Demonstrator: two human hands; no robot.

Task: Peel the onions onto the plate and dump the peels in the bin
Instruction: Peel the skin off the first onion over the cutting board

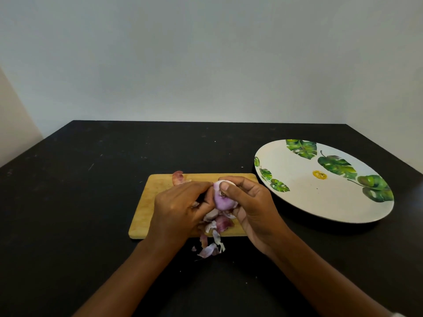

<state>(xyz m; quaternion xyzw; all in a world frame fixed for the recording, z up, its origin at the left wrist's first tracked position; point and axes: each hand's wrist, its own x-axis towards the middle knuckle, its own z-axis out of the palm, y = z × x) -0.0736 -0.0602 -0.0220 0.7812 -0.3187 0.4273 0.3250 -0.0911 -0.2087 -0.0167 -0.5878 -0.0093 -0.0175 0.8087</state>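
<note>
Right hand (249, 202) grips the onion (223, 200) over the cutting board (146, 207); left hand (178, 207) pinches its side. Peels (214, 243) spill past the board's near edge; the plate (320, 202) lies near the tabletop's (91, 202) right edge

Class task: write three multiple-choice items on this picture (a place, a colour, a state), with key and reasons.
1. Where does the plate lie from the cutting board?
A. To its right.
B. To its left.
C. On top of it.

2. What colour is the table?
A. White.
B. Green.
C. Black.

3. How is the onion now?
A. Lying on the plate.
B. Held in the hands over the board.
C. Lying on the bare table.

Key: 1 A, the plate sits right of the board; 2 C, the tabletop is black; 3 B, the right hand grips it, the left hand pinches at its side.
</note>
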